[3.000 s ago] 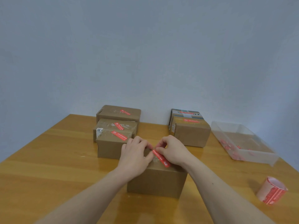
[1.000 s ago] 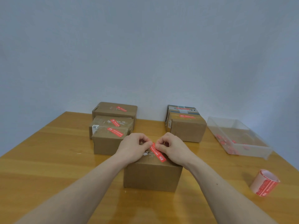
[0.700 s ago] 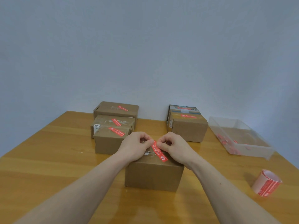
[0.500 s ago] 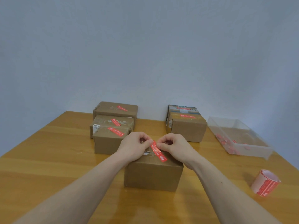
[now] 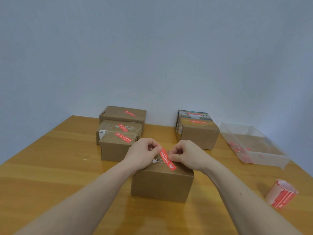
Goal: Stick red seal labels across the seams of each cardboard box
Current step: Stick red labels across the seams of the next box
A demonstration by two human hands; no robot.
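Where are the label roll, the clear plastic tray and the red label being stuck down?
label roll (image 5: pixel 281 194), head view, its red outer side
clear plastic tray (image 5: pixel 264 157), head view, near wall
red label (image 5: pixel 169 161), head view, its middle

White print on red seal label (image 5: pixel 167 158) atop nearest cardboard box (image 5: pixel 162 182): too small to read. Same on labelled boxes behind (image 5: pixel 121 133) and label roll (image 5: pixel 282 194). White sticker with dark code (image 5: pixel 102 132) on left box: unreadable.
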